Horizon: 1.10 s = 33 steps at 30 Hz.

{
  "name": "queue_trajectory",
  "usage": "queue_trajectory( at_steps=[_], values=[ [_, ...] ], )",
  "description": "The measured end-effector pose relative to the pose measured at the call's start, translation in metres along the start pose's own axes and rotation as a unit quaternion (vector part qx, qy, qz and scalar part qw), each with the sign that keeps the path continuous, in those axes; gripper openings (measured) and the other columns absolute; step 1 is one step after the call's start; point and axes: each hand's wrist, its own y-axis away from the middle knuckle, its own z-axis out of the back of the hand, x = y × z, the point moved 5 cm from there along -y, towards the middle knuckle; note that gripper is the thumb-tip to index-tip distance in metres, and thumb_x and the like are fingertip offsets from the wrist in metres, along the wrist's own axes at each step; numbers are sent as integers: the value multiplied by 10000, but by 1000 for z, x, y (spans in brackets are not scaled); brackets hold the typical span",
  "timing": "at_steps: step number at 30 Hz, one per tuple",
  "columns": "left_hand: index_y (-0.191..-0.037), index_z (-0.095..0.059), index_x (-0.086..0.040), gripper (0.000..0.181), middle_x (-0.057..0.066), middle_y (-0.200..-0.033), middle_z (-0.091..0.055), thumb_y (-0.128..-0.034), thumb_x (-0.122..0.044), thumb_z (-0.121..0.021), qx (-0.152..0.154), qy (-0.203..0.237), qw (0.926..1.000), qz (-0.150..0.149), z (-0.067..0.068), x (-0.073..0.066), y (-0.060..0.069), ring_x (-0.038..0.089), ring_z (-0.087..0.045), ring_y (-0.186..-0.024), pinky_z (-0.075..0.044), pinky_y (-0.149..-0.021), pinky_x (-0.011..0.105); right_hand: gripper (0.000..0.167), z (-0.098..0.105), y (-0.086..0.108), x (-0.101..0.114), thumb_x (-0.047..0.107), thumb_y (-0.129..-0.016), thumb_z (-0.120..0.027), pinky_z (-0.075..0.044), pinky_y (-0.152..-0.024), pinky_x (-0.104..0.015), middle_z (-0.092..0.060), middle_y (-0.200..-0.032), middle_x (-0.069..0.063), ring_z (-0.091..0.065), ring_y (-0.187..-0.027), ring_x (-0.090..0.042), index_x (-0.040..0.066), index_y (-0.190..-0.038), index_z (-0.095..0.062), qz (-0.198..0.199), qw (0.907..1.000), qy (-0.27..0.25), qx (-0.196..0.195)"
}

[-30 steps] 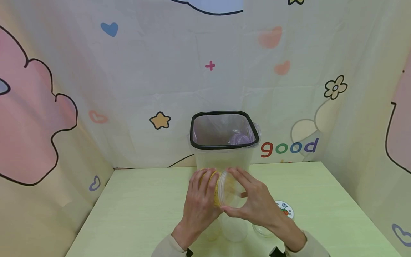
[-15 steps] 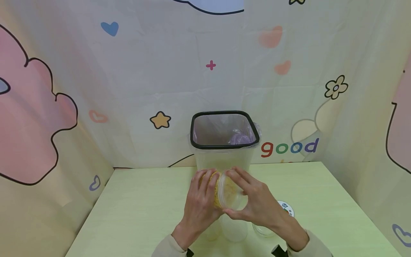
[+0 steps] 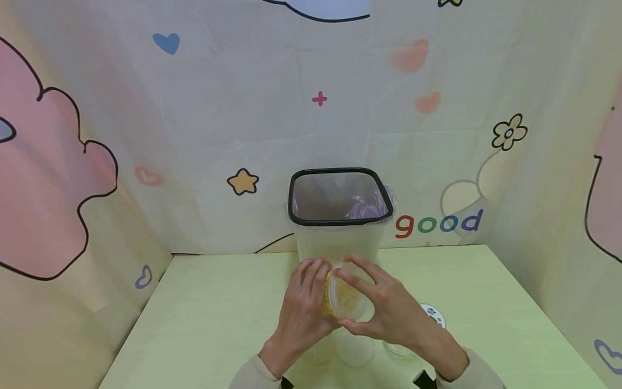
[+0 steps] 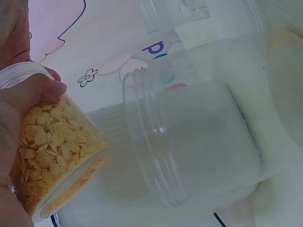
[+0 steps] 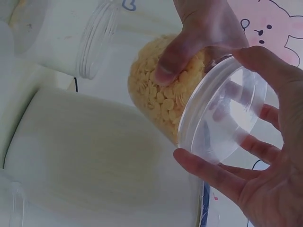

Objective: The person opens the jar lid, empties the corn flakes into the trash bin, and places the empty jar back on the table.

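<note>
In mid-air above the table, my left hand [image 3: 303, 300] grips a clear jar [image 4: 45, 184] of pale yellow flakes, lying tilted on its side with its mouth toward the right. My right hand [image 3: 396, 305] holds the clear round lid [image 5: 220, 113] at that mouth, thumb and fingers spread around its rim. Through the lid, flakes [image 3: 347, 297] show in the head view. How tightly the lid sits cannot be told. The left thumb [image 5: 173, 64] presses on the jar's side in the right wrist view.
A bin [image 3: 340, 237] with a black rim and a purple liner stands behind the hands. Below them, several clear jars [image 3: 357, 351] stand on the pale green table [image 3: 209, 324]. A printed round label [image 3: 434, 313] shows beside the right wrist.
My right fingers have shifted around the lid's rim, with the index finger lower. The lid now faces a little more toward the camera. My left hand stays nearly still.
</note>
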Motion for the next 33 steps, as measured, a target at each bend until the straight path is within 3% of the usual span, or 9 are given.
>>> queue_trajectory(
  at_steps=[8,15,20,26,33],
  values=[
    [-1273,-517,-30,1008,94,-1243,-592,-449,-448,-920,-17,3,9997,241,0,1,-2,285,-541,-1141,-488,-993,385,839,-4,1,-1,490,-735,-803,-585,-808,-439,-429,-1494,-116,-556,-1230,-296,244,-1459,-458,-353,9993,102,111],
    [-1254,-518,0,860,122,-1219,-592,-575,-400,-863,-250,-76,9986,459,-1,-6,-6,298,-555,-1125,-490,-981,413,754,-11,0,0,525,-848,-669,-544,-889,-556,-352,-1568,-134,-472,-1351,-376,236,-1494,-407,-1226,9916,-160,-382],
    [-1241,-524,13,808,131,-1195,-586,-588,-348,-836,-413,-166,9977,519,-2,-10,-9,312,-559,-1123,-480,-1000,431,723,-17,-3,2,459,-862,-648,-524,-888,-607,-360,-1563,-143,-454,-1363,-393,275,-1506,-375,-1638,9842,-241,-630],
    [-1248,-514,19,847,140,-1194,-577,-553,-325,-855,-420,-156,9973,586,-2,-11,-10,300,-568,-1111,-494,-993,449,665,-23,-6,2,411,-869,-641,-518,-899,-593,-451,-1459,-182,-486,-1304,-371,232,-1473,-425,-1599,9823,-253,-939],
    [-1269,-500,21,949,140,-1214,-585,-497,-370,-889,-393,70,9977,541,-1,-10,-10,295,-574,-1112,-510,-958,427,668,-25,-4,-1,337,-787,-690,-543,-840,-575,-517,-1351,-217,-511,-1231,-345,192,-1416,-517,-1396,9784,-489,-1442]
  ],
)
